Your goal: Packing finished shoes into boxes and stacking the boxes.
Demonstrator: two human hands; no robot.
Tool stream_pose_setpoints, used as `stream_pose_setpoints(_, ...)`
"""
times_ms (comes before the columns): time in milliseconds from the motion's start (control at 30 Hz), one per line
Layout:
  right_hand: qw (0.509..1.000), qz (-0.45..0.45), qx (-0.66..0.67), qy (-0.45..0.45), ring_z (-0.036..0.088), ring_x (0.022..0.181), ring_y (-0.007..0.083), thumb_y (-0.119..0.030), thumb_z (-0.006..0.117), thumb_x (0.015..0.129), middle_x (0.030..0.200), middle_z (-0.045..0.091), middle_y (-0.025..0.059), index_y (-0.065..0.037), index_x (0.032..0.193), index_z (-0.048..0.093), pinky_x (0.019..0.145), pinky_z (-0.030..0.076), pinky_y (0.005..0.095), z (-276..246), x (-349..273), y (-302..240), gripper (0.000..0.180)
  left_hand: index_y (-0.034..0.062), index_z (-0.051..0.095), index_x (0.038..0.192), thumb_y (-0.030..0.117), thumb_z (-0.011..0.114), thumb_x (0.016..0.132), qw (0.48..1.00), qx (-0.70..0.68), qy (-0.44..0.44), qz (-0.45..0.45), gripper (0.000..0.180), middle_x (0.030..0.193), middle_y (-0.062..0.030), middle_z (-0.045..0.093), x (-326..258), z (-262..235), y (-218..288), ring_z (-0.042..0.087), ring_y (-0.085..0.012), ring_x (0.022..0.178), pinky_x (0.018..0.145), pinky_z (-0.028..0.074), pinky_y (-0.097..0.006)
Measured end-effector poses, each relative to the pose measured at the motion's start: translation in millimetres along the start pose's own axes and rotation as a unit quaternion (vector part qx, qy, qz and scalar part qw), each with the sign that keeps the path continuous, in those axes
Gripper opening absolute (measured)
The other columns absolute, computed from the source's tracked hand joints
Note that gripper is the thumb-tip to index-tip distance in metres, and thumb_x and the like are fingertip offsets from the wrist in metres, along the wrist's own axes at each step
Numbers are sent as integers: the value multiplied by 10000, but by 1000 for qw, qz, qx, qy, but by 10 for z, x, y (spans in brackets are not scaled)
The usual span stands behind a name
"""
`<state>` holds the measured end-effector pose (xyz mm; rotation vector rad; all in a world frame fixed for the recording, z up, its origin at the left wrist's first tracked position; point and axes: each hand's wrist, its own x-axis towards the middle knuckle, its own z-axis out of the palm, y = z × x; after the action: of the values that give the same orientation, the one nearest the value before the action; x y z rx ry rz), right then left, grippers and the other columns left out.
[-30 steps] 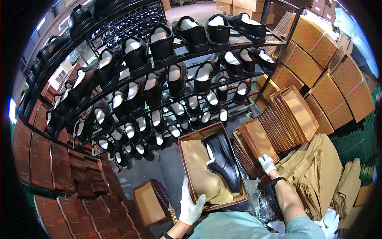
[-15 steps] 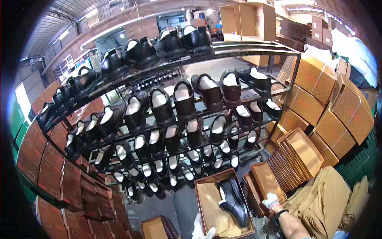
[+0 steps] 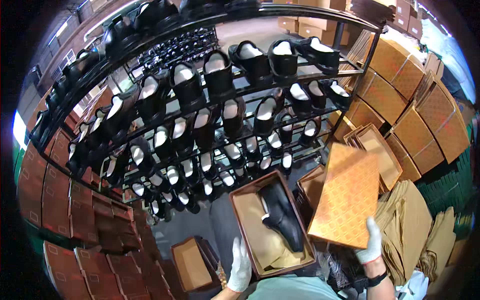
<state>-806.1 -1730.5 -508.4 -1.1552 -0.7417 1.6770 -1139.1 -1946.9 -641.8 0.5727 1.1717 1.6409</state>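
Observation:
My left hand [image 3: 240, 266], in a white glove, holds the near left corner of an open brown shoebox [image 3: 245, 235]. Inside the box a black leather shoe [image 3: 281, 214] lies on tan wrapping paper. My right hand [image 3: 371, 244], also gloved, grips the lower edge of an orange patterned box lid [image 3: 346, 195], held tilted just to the right of the box. The lid stands clear of the box opening.
A black wire rack [image 3: 210, 100] with several rows of black shoes fills the view ahead. Stacked orange boxes [image 3: 410, 110] and upright lids [image 3: 377, 152] are at right, tan paper [image 3: 405, 225] below them. Dark red boxes [image 3: 60, 210] stack at left; an open box [image 3: 191, 262] sits low.
My right hand has picked up the orange lid from the stack at right and brought it beside the open box. The view has tipped up and back down.

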Motion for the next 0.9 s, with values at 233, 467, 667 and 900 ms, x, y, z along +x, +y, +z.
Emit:
stream_pose_setpoints(233, 792, -107, -574, -176, 576, 1449, 377, -308, 924, 838, 1560, 565, 248, 42, 1666, 362, 1226, 461, 474, 573, -383, 657, 1060, -17, -71, 1769, -125, 654, 877, 997, 17, -67, 32, 1154, 1843, -235, 112, -26, 330, 430, 100, -298, 1727, 1377, 160, -430)
stream_pose_setpoints(467, 914, -47, -273, -295, 359, 1631, 324, -372, 910, 829, 1791, 329, 206, -42, 1798, 115, 1329, 325, 448, 1032, 559, 705, 1296, 54, 321, 1736, 422, 704, 1082, 976, 220, 6, -1, 843, 1724, -154, 424, 997, 156, 320, 401, -310, 1570, 1315, 325, -466)
stream_pose_setpoints(667, 917, -177, -202, -295, 523, 1462, 305, -358, 847, 746, 1609, 471, 174, -73, 1705, 295, 1233, 444, 466, 1567, 1020, 255, 1142, 135, 294, 1715, 635, 600, 1094, 971, 111, -171, 122, 854, 1785, -110, 227, 1896, 169, 920, 210, -251, 1648, 1355, 180, -441)
stream_pose_setpoints(900, 948, -135, -151, -244, 608, 1259, 199, -387, 851, 865, 1313, 648, 110, -14, 1412, 569, 1110, 494, 382, 1387, 864, 477, 719, 122, 399, 1609, 282, 770, 1052, 994, -49, -91, -45, 688, 1474, -109, 590, 1622, 267, 767, 600, -237, 1310, 1132, 514, -413)
